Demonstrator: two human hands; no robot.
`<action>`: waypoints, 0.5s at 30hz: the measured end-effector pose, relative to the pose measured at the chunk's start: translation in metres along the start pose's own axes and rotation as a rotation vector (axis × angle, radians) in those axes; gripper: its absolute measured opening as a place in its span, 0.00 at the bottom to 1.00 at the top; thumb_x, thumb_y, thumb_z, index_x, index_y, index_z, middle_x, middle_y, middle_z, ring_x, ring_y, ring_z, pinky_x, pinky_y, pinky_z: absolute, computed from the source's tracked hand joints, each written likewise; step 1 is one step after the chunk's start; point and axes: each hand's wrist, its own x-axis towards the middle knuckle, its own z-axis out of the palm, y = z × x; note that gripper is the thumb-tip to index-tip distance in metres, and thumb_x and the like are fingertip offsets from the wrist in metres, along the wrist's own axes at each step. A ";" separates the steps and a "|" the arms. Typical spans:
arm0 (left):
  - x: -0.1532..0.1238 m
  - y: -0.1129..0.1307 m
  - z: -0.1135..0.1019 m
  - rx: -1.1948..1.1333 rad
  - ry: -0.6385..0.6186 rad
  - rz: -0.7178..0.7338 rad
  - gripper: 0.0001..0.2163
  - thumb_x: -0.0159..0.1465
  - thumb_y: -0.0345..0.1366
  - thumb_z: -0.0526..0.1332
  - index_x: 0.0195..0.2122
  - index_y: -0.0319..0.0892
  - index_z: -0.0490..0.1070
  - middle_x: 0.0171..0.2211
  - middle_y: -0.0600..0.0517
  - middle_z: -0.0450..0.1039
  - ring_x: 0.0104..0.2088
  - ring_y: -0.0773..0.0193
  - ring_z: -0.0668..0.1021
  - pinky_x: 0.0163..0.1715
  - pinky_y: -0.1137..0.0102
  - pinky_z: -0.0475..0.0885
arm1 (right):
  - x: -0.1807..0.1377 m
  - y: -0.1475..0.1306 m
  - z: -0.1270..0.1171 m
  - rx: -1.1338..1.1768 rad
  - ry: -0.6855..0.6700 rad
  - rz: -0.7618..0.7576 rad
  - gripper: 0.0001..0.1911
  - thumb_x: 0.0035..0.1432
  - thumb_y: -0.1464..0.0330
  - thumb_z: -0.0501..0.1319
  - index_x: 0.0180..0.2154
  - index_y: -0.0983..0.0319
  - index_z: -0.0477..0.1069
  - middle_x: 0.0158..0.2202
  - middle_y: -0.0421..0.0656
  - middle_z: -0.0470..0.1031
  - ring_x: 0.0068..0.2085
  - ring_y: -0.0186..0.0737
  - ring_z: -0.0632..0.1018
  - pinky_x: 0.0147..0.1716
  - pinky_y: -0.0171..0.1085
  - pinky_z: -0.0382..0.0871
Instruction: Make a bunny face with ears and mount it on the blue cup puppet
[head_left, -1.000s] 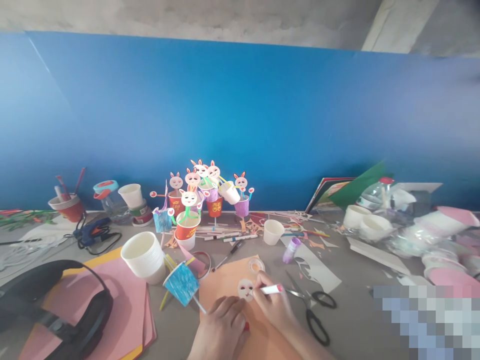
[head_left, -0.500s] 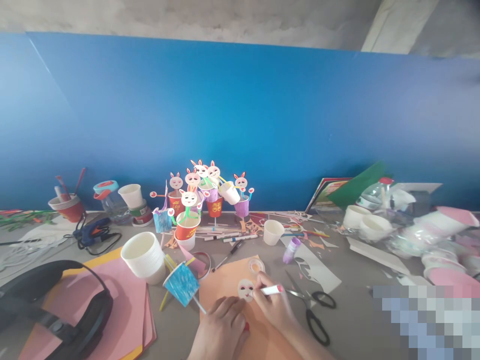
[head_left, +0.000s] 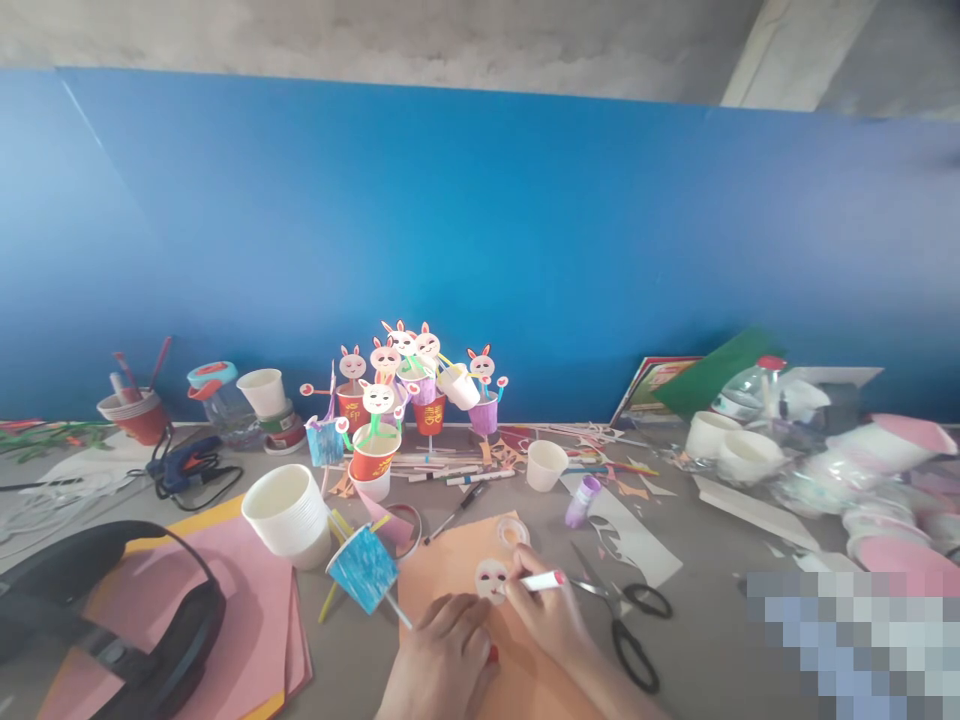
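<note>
My right hand [head_left: 551, 615] pinches a white marker [head_left: 544, 580] with a red end. Its tip meets a small white paper face [head_left: 492, 580] with drawn eyes and pink shading. The face lies on a sheet of orange paper [head_left: 442, 550]. Resting on that sheet, below and left of the face, my left hand [head_left: 442, 650] has its fingers curled together. A red marker cap [head_left: 493, 654] pokes out at its thumb side, partly hidden by the hand. Just beyond the face is a roll of clear tape [head_left: 513, 531].
Scissors [head_left: 634, 630] lie right of my right hand, near a purple glue stick [head_left: 583, 502]. A blue-coloured cup [head_left: 365, 568] and stacked white cups [head_left: 285, 512] stand left. Several rabbit cup figures [head_left: 379, 400] stand behind. Headphones [head_left: 187, 640] rest on pink paper [head_left: 255, 620].
The marker tip has shifted very slightly on the lower part of the paper face. My left hand stays in place.
</note>
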 end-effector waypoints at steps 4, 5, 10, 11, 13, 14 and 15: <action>0.000 0.000 0.000 -0.001 -0.017 -0.002 0.02 0.63 0.31 0.59 0.34 0.43 0.70 0.44 0.50 0.80 0.45 0.59 0.79 0.45 0.64 0.77 | 0.000 0.000 0.000 -0.007 0.004 0.001 0.08 0.53 0.72 0.53 0.23 0.57 0.58 0.18 0.33 0.61 0.21 0.34 0.63 0.23 0.31 0.60; -0.001 0.000 0.001 -0.007 -0.016 -0.002 0.03 0.64 0.30 0.58 0.35 0.43 0.70 0.44 0.49 0.80 0.45 0.59 0.79 0.45 0.63 0.77 | 0.000 0.000 0.000 -0.008 0.008 0.003 0.09 0.54 0.72 0.53 0.23 0.57 0.58 0.18 0.33 0.61 0.21 0.34 0.63 0.23 0.31 0.60; 0.000 0.000 0.001 -0.021 0.015 -0.007 0.05 0.64 0.29 0.57 0.34 0.43 0.71 0.44 0.49 0.80 0.44 0.58 0.80 0.44 0.63 0.77 | 0.000 0.001 0.000 -0.009 0.011 0.014 0.09 0.54 0.71 0.52 0.23 0.57 0.57 0.18 0.33 0.61 0.21 0.35 0.63 0.23 0.31 0.59; 0.000 0.000 0.001 -0.021 0.019 -0.006 0.04 0.63 0.29 0.57 0.34 0.43 0.71 0.44 0.49 0.80 0.44 0.58 0.80 0.44 0.63 0.77 | 0.000 0.001 0.000 -0.010 0.007 0.013 0.09 0.54 0.71 0.53 0.23 0.57 0.57 0.18 0.33 0.60 0.21 0.34 0.63 0.23 0.31 0.59; 0.000 0.000 0.001 -0.015 0.014 -0.003 0.03 0.63 0.29 0.58 0.34 0.42 0.70 0.44 0.50 0.80 0.44 0.59 0.80 0.44 0.63 0.77 | 0.000 0.000 0.000 -0.011 0.001 0.012 0.09 0.54 0.72 0.53 0.24 0.57 0.57 0.18 0.33 0.59 0.21 0.34 0.62 0.23 0.31 0.59; 0.000 0.000 0.000 -0.007 0.008 -0.003 0.03 0.63 0.30 0.58 0.34 0.42 0.70 0.44 0.50 0.80 0.44 0.58 0.80 0.44 0.63 0.77 | 0.000 0.000 0.000 -0.010 0.001 0.012 0.09 0.54 0.72 0.53 0.23 0.57 0.57 0.18 0.33 0.59 0.21 0.34 0.62 0.23 0.31 0.59; 0.000 0.000 0.000 0.000 0.000 -0.003 0.02 0.63 0.30 0.59 0.34 0.42 0.70 0.44 0.50 0.80 0.44 0.58 0.80 0.44 0.63 0.77 | 0.000 -0.001 0.000 -0.008 0.004 0.011 0.09 0.54 0.72 0.52 0.23 0.57 0.57 0.18 0.33 0.59 0.21 0.34 0.63 0.23 0.31 0.59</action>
